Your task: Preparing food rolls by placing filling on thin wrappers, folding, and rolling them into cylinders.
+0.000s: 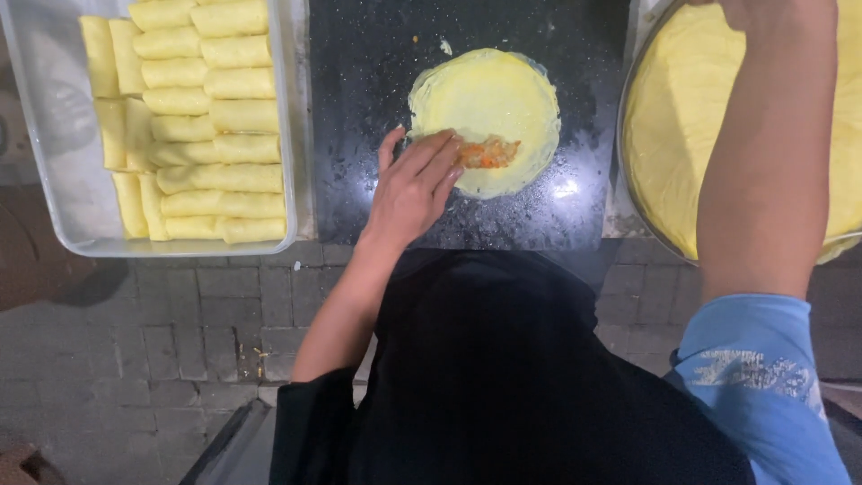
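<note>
Nearest to us hangs our dark garment, and beside it the blue sleeve of our right arm. From the black cuff our left forearm rises slanting toward the dark slab. Our left hand lies palm down, its fingers stretched out flat and close together, gripping nothing. Their tips rest on the near edge of the thin yellow wrapper, just touching the orange filling, which sits right beyond the fingertips. The wrapper spreads round and flat past the filling, with bare slab on every side of it, widest beyond it and to the thumb side.

Our right forearm reaches straight up over the big round pan of stacked yellow sheets. Our right hand is cut off by the top edge, so we cannot tell how its fingers stand.

Further off, well apart from the left hand's outer side, a clear tray holds rows of rolled yellow wraps. Grey paving lies below the slab's near edge.
</note>
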